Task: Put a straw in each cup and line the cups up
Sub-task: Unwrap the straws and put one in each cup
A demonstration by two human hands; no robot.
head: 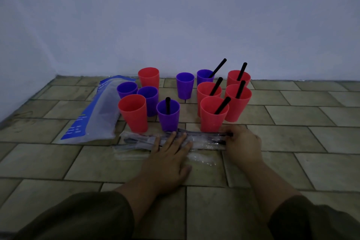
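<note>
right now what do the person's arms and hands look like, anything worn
The left hand and right hand are bare, with no gloves or watch visible. Forearms are uncovered. The left sleeve and right sleeve are dark olive-brown, ending near the elbows.

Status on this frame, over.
Left hand flat on wrapped straws; right hand grips their end. Six cups hold one each, five empty, unaligned. Bag beside left cups.
</note>
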